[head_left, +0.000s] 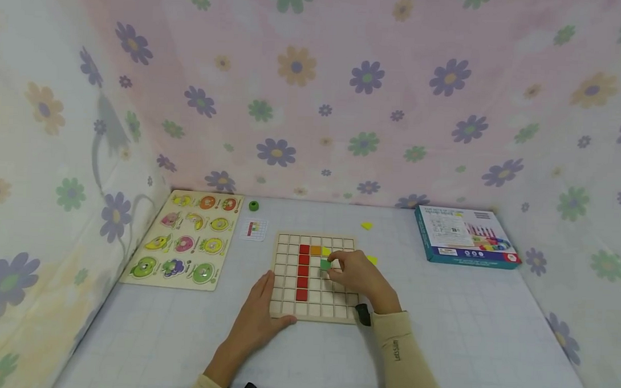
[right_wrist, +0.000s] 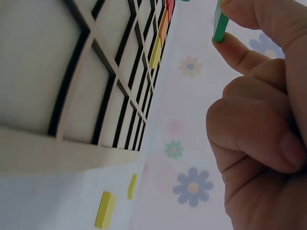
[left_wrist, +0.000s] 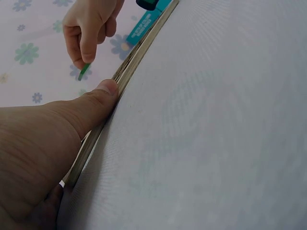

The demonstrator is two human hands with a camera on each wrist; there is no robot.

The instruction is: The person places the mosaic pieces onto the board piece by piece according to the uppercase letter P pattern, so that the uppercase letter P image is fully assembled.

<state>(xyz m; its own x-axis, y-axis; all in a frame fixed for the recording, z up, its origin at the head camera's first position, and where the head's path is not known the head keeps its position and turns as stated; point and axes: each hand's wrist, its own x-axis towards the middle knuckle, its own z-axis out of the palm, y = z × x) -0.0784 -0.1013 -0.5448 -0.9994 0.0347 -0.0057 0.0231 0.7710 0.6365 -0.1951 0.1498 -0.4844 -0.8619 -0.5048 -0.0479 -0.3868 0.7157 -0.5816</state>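
Observation:
A wooden grid board (head_left: 286, 310) lies on the table, holding a column of red tiles (head_left: 303, 272). An orange tile (head_left: 316, 251) and a yellow tile (head_left: 326, 251) sit beside the top red one. Between thumb and index finger, my right hand (head_left: 358, 274) pinches a green square tile (head_left: 325, 265) above the grid. In the right wrist view the green tile (right_wrist: 220, 25) is edge-on, apart from the board. My left hand (head_left: 255, 319) rests at the board's near left corner, fingers straight along its left side. Its thumb (left_wrist: 96, 103) touches the front rim.
Yellow tiles (head_left: 367, 225) lie right of the board, one partly behind my right hand. A pattern card (head_left: 254, 230) and a green ring-shaped piece (head_left: 253, 206) are beyond its left corner. A fruit puzzle board (head_left: 180, 241) stands left, a boxed set (head_left: 465, 236) right. Flowered cloth walls surround the table.

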